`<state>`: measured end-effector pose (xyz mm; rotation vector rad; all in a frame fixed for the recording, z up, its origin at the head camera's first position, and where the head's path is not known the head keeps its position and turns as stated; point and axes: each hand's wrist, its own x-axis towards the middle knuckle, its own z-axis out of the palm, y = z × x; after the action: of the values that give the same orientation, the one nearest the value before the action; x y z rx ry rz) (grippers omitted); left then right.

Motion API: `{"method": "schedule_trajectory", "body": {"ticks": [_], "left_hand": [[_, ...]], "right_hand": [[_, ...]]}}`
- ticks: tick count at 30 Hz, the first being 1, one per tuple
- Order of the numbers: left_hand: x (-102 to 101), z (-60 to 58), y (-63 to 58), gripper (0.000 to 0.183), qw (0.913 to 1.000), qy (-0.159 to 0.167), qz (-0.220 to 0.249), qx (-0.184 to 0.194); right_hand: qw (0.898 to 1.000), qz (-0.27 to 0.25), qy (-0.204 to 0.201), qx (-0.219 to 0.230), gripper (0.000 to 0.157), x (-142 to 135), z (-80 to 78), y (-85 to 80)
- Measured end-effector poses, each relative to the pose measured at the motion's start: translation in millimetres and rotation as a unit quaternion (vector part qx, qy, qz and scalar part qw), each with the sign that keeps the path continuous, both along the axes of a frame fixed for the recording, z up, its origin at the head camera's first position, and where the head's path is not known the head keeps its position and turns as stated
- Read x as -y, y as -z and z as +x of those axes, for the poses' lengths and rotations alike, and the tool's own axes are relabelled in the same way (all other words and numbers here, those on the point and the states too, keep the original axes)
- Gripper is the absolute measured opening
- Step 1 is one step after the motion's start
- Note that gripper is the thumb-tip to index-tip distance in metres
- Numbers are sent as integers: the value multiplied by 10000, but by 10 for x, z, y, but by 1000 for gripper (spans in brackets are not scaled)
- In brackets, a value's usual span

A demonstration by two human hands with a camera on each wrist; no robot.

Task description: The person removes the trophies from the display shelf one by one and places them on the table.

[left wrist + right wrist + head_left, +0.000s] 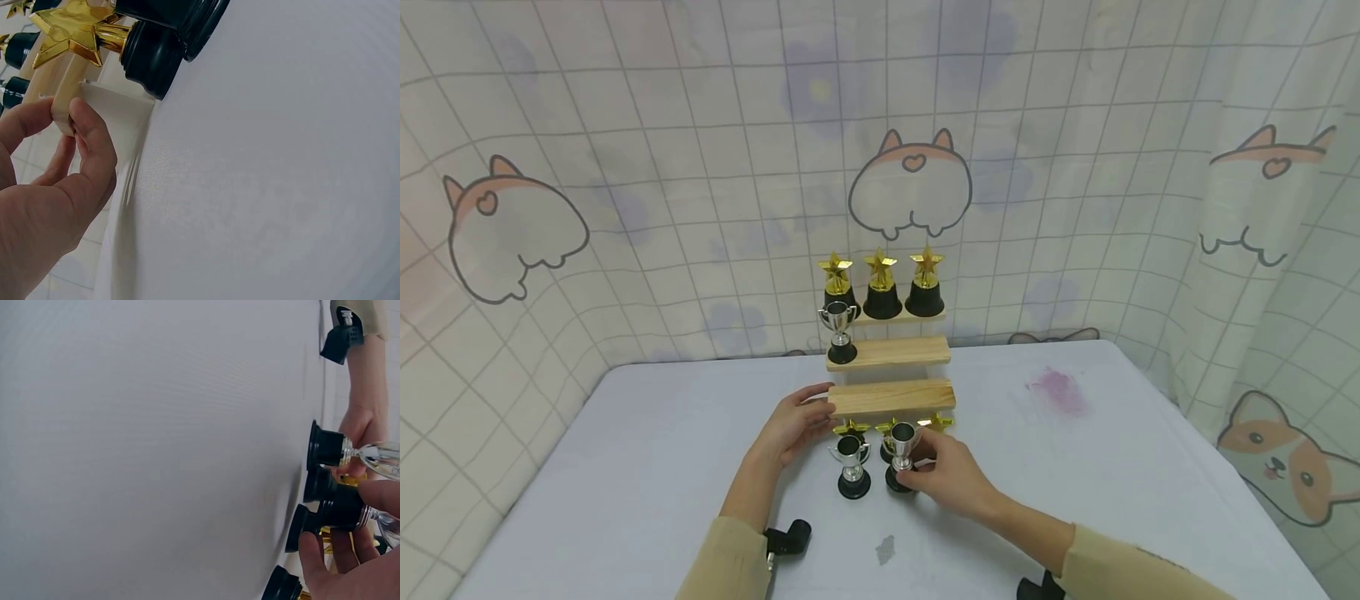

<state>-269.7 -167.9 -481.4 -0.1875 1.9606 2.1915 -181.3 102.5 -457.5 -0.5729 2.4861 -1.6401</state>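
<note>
My right hand [951, 475] holds a small silver trophy cup [902, 437] by its stem and black base [342, 511], upright in front of the shelf. A second silver trophy cup [852, 460] stands on the table to its left. At the left, my left hand [793, 427] pinches the end of the lowest wooden shelf board [891, 398] between thumb and fingers. Gold star trophies [936, 422] stand in a row below that board, partly hidden by the cups and my right hand.
On the middle wooden board [895, 352], another silver cup [840, 329] stands at the left end. Three gold star trophies [882, 292] line the top tier. Behind the white table [647, 467] hangs a patterned curtain [737, 208].
</note>
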Motion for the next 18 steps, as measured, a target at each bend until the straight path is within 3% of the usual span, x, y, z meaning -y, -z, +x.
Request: {"method": "schedule_trajectory", "body": {"ticks": [11,18], "left_hand": [[13,-11,17,54,10000,1,53,10],[13,2,-12,54,10000,14,32,16]], "right_hand": [[9987,496,22,-96,28,28,-54,145],[9973,708,73,-183,28,42,-48,145]]}}
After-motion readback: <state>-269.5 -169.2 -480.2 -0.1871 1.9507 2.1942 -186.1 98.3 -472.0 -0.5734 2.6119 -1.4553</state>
